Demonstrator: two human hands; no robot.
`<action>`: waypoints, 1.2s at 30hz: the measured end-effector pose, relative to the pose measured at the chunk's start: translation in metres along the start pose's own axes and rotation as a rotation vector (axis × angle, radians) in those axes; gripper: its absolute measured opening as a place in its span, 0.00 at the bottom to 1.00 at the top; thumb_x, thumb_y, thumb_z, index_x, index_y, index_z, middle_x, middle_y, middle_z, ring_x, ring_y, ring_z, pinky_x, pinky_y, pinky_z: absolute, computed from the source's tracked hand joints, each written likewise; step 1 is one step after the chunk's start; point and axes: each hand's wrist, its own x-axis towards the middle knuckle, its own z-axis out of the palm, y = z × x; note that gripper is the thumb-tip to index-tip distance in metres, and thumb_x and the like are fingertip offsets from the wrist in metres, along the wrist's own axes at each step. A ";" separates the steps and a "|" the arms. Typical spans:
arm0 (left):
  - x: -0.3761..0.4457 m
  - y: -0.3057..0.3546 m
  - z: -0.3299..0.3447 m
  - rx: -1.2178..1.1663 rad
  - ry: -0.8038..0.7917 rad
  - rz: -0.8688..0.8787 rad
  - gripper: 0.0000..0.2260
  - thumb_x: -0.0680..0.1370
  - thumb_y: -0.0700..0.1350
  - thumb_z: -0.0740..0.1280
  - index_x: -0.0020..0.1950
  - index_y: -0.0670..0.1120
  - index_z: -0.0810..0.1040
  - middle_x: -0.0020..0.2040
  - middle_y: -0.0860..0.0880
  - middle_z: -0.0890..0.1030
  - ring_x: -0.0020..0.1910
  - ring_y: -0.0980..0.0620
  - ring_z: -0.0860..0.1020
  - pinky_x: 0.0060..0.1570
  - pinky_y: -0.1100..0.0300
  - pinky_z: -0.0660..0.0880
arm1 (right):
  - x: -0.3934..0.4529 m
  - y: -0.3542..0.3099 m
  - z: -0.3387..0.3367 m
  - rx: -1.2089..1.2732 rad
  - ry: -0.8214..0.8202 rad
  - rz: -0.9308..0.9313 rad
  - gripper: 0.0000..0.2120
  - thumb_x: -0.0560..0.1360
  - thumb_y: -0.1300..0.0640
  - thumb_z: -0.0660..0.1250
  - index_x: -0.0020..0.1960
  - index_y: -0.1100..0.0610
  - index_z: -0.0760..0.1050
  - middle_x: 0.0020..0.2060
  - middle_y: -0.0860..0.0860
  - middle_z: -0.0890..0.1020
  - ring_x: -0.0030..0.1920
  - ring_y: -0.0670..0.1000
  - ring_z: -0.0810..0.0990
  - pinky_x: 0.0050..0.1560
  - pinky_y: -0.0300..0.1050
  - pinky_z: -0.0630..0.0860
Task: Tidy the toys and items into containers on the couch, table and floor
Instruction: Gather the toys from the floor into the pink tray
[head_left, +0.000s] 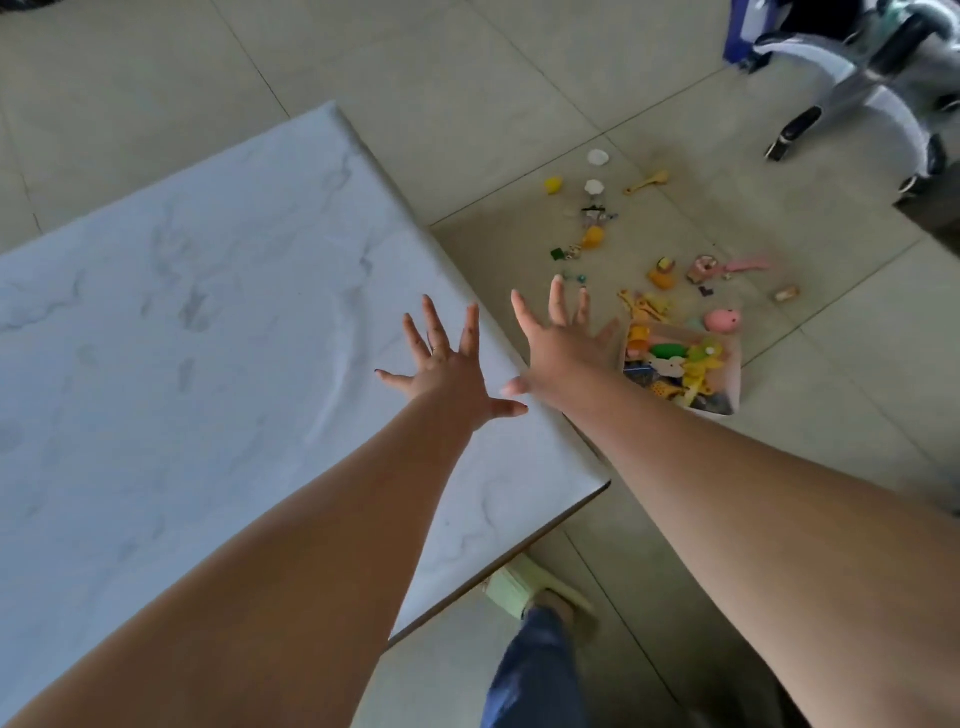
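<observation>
You hold your left hand (451, 375) and right hand (558, 349) out with fingers spread and gripping nothing above the table (182, 322) edge, while the toy-filled box (681, 369) sits on the floor (467, 78) among scattered toys (665, 273).

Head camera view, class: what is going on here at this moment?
A person stretches both arms forward with fingers spread, holding nothing. The left hand is over the white marble-look table; the right hand is past the table's edge. On the tiled floor, a box already holds some toys, while others, such as a pink toy, lie scattered beside it.
</observation>
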 end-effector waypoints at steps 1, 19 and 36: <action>0.014 0.013 -0.003 -0.002 0.002 0.006 0.61 0.60 0.74 0.68 0.73 0.60 0.26 0.71 0.45 0.22 0.73 0.39 0.28 0.63 0.24 0.53 | 0.013 0.012 -0.006 -0.013 0.002 0.005 0.55 0.68 0.36 0.71 0.76 0.40 0.31 0.75 0.55 0.30 0.76 0.63 0.33 0.70 0.74 0.43; 0.158 0.220 -0.026 0.061 -0.102 -0.058 0.59 0.61 0.76 0.65 0.73 0.57 0.26 0.72 0.43 0.23 0.73 0.39 0.28 0.64 0.24 0.46 | 0.191 0.198 -0.060 -0.040 -0.109 -0.049 0.53 0.69 0.35 0.69 0.76 0.40 0.32 0.75 0.55 0.31 0.76 0.63 0.34 0.69 0.74 0.42; 0.226 0.424 0.044 -0.281 -0.301 -0.460 0.58 0.63 0.74 0.67 0.72 0.59 0.25 0.71 0.45 0.22 0.73 0.40 0.27 0.63 0.24 0.47 | 0.284 0.372 -0.043 -0.353 -0.202 -0.423 0.47 0.76 0.61 0.65 0.76 0.39 0.34 0.76 0.53 0.31 0.76 0.61 0.33 0.70 0.73 0.39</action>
